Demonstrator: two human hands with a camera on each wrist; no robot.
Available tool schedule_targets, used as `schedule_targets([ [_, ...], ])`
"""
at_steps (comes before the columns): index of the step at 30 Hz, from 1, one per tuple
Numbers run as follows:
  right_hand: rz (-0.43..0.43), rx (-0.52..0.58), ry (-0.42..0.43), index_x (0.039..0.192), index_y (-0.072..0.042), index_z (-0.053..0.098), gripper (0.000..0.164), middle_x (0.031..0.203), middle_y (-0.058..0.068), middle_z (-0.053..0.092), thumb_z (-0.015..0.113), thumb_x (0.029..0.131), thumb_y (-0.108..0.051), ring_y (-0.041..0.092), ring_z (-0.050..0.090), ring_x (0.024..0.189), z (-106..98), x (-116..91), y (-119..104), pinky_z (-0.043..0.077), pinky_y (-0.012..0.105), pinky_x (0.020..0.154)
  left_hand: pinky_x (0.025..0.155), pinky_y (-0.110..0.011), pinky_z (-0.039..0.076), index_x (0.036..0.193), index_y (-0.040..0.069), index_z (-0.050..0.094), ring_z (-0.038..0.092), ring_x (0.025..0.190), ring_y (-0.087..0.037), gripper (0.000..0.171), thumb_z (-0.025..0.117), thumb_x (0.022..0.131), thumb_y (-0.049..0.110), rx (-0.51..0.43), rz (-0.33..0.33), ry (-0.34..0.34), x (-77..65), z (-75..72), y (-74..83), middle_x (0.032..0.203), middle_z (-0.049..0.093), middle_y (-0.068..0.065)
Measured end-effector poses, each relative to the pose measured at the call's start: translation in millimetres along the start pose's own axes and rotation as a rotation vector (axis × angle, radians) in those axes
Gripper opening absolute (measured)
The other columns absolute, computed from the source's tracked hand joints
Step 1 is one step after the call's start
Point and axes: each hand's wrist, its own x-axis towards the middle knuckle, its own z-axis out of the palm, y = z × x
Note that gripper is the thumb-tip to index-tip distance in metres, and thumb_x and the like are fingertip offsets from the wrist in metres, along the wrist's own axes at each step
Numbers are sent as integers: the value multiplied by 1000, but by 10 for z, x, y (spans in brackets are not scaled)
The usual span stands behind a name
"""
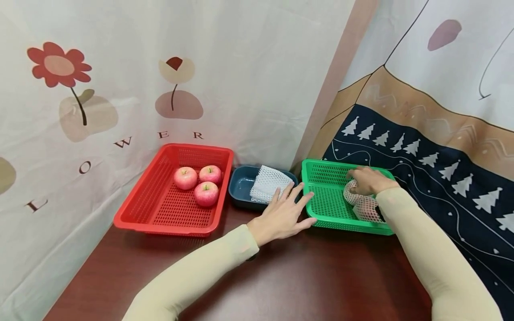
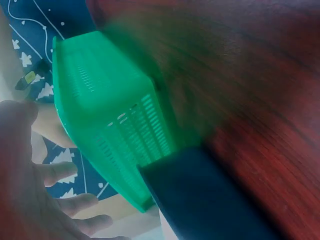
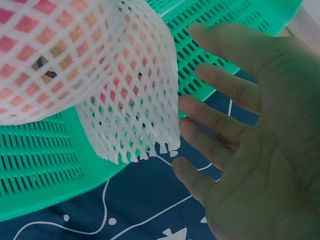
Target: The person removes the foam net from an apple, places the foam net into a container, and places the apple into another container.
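Observation:
In the green basket (image 1: 327,198) at the right, apples in white foam nets lie against the right side, one netted apple (image 1: 367,208) nearer the front and another (image 1: 352,192) behind it. My right hand (image 1: 369,180) hovers at the back one. The right wrist view shows its fingers (image 3: 220,92) loosely bent beside the net's frayed end (image 3: 137,120), with nothing held. My left hand (image 1: 279,218) is spread, palm down, over the front of the dark blue box (image 1: 241,185), its fingers pointing at the green basket. White foam nets (image 1: 269,183) lie in that box, partly behind the fingertips.
A red basket (image 1: 168,216) with three bare apples (image 1: 206,194) stands at the left. All the containers sit side by side along the back of the dark red-brown table (image 1: 305,276). Printed cloth (image 1: 257,80) hangs behind them and at the right.

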Motion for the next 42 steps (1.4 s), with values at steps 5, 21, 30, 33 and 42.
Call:
schedule_targets([
  [5,13,-21,-41,157,1,68,54,156,35,66,81,109,-21,58,66,142,-16,45,-1,59,74,111,140,-75,33,184,28,37,28,180,-46,81,48,117,73,-3,-17,-16,96,47,25,195,26,-14],
  [21,55,-34,-95,160,0,66,62,161,36,62,85,107,-26,62,58,150,-3,99,11,47,82,124,144,-77,21,187,29,27,14,184,-47,89,38,116,80,-46,-79,-74,269,160,-2,198,17,-12],
  [30,118,19,-154,164,1,60,69,166,39,57,85,106,-28,64,54,153,71,160,68,47,84,122,147,-74,14,189,20,14,8,186,-43,101,39,115,83,-75,-113,-86,279,208,-14,199,13,-8],
  [33,113,22,-166,164,2,59,71,166,41,56,86,105,-28,65,54,154,98,179,85,50,83,120,147,-74,15,189,19,15,9,185,-43,101,38,114,83,-58,-109,-80,282,225,-15,199,14,-9],
  [42,93,25,-170,164,3,58,78,163,39,60,91,98,-22,62,58,151,138,207,41,54,77,120,146,-73,18,189,19,17,13,185,-43,100,38,115,83,-21,-113,-63,290,241,-3,198,16,-9],
])
